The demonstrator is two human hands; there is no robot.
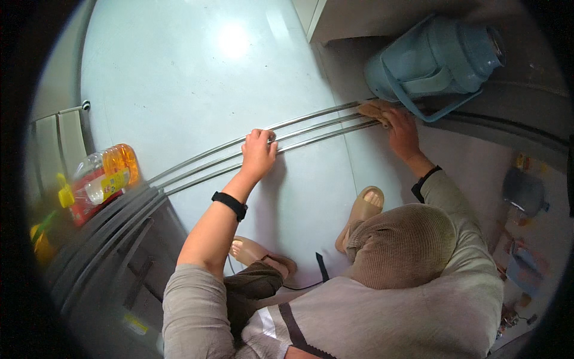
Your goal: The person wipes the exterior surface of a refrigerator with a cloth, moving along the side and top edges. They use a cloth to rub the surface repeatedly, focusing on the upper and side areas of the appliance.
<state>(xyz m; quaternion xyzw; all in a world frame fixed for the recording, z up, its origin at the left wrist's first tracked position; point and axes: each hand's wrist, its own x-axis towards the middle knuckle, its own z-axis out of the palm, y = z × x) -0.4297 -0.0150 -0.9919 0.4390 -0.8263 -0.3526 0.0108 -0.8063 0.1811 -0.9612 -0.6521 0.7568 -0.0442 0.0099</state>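
Three thin metal rails (pixel 316 121) run side by side across the view, above a pale floor. Near their middle, my left hand (pixel 260 152) grips the rails, its fingers curled over the upper ones. Farther right, my right hand (pixel 402 134) holds a brown cloth (pixel 376 111) against the rails. That cloth partly hides the rail ends there, close under a blue thermos jug (pixel 435 63) with a handle. To the left the rails join a dark frame (pixel 112 233).
A bottle of orange liquid (pixel 121 164) and a clear bottle with a yellow cap (pixel 66 197) lie at the left. A cabinet corner (pixel 314 27) stands at the top. My sandalled feet are below the rails, near a black strap (pixel 321 267) on the floor (pixel 197 76).
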